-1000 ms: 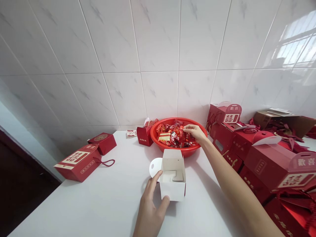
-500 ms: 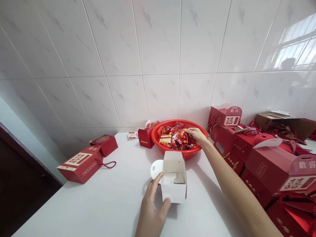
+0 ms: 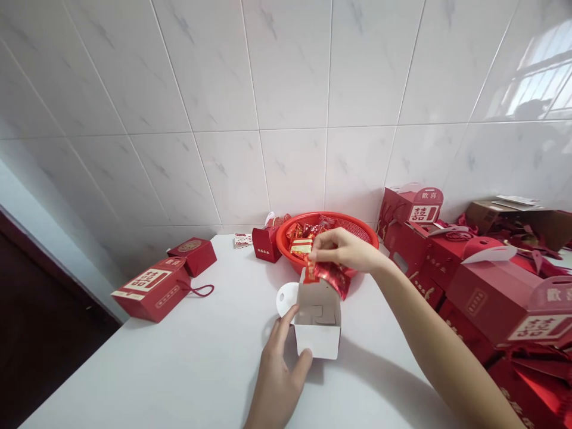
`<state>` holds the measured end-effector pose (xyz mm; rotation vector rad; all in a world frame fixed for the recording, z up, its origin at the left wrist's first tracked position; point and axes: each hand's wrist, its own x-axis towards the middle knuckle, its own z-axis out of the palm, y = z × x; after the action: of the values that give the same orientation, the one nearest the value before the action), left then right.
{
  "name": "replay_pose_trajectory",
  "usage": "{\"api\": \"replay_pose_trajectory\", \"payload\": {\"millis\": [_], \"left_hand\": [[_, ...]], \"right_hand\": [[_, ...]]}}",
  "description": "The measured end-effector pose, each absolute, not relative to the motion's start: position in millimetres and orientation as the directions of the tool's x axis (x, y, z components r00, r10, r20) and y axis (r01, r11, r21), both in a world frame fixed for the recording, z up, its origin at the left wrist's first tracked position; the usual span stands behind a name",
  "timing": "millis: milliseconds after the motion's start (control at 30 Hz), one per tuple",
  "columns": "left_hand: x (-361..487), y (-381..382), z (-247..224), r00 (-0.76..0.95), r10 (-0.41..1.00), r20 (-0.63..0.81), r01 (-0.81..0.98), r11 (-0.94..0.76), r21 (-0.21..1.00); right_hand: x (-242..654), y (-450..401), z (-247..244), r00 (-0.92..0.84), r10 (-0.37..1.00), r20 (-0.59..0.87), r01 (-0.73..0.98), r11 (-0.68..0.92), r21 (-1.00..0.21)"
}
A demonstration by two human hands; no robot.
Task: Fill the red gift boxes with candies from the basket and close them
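Observation:
An open gift box (image 3: 318, 333), white inside, stands on the white table, its flaps raised and its floor showing. My left hand (image 3: 279, 369) grips its left side, fingers by the round flap and thumb against the front panel. Above the box's far edge, my right hand (image 3: 346, 250) pinches red-wrapped candies (image 3: 330, 277); how many is hard to tell. Just behind is a red plastic basket (image 3: 364, 229) with more wrapped candies (image 3: 300, 245) in it, partly hidden by my right hand.
Two closed red boxes, a larger one (image 3: 152, 292) and a smaller one (image 3: 194, 256), lie at the left. A small red box (image 3: 266, 244) and printed cards (image 3: 242, 240) sit near the tiled wall. Stacked red boxes (image 3: 491, 298) and a cardboard carton (image 3: 536, 220) crowd the right.
My right hand has come out of the basket toward me and left, with candies now in its fingers over the box. My left hand keeps its hold. The view has shifted slightly.

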<state>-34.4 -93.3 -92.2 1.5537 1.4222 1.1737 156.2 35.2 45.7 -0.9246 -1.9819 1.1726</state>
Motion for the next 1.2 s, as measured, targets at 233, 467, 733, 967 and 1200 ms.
{"api": "replay_pose_trajectory", "payload": {"millis": [233,467,733,967,1200], "left_hand": [[-34.3,-93.4,-93.6,-0.010,0.990,0.140,0.312,-0.130,0.941],[-35.1,-92.6,-96.6,0.006,0.984,0.177,0.306,-0.171,0.937],[-36.7,-92.1,-96.6,-0.004,0.987,0.160,0.312,-0.151,0.938],[-36.4,-92.0,-99.6,-0.012,0.989,0.151,0.315,-0.139,0.939],[-34.5,-92.1,-101.0,-0.018,0.989,0.150,0.337,-0.135,0.932]], "right_hand": [[133.9,11.7,46.6,-0.487,0.835,0.256,0.423,0.482,-0.767],[120.5,2.6,30.8,-0.585,0.788,0.195,0.237,0.395,-0.888],[149.6,51.8,23.3,-0.214,0.887,0.410,0.382,0.462,-0.801],[183.9,136.8,-10.0,-0.151,0.984,0.097,0.605,0.170,-0.778],[178.4,152.6,-34.0,-0.287,0.947,-0.146,0.703,0.105,-0.703]]}}
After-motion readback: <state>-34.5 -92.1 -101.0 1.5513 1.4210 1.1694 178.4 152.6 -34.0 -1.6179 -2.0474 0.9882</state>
